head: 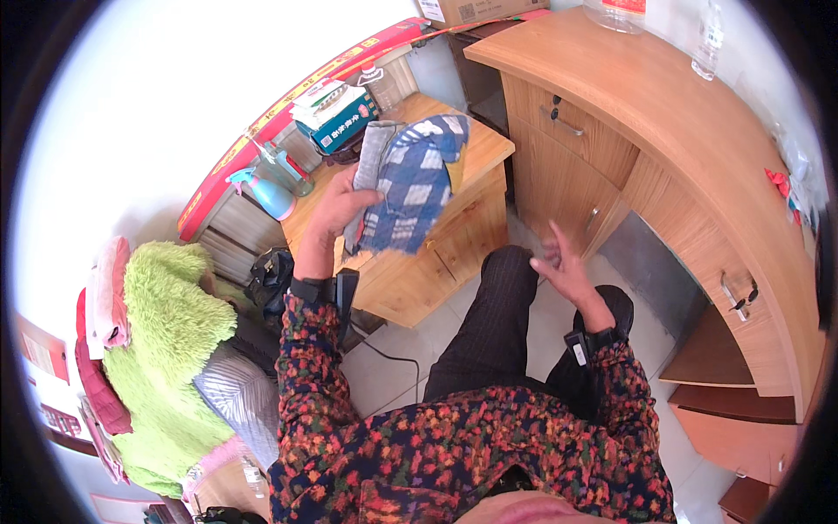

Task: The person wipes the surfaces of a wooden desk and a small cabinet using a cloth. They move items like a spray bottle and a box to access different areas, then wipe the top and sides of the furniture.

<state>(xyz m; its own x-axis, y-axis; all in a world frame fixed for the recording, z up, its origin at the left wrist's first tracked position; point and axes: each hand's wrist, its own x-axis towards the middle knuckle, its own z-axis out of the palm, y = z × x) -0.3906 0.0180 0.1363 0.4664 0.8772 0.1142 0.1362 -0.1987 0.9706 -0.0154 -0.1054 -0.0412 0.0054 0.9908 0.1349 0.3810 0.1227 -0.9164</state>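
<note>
My left hand [347,203] grips a folded bundle of cloth, with the thumb across its near edge. A blue and white checked cloth [414,190] forms the outside, and a grey cloth layer [375,154] lies along its left side. A bit of yellow cloth [456,171] peeks out at the right. The bundle is held up in front of a low wooden cabinet [432,249]. Over the right knee, my right hand [561,263] is empty, its fingers apart.
On the cabinet stand a blue spray bottle [265,195], a teal tissue box [337,119] and a plastic jug [381,88]. A curved wooden desk [661,78] runs along the right. At left, a green fluffy cover [173,308] drapes over furniture. A black cable [393,357] crosses the floor.
</note>
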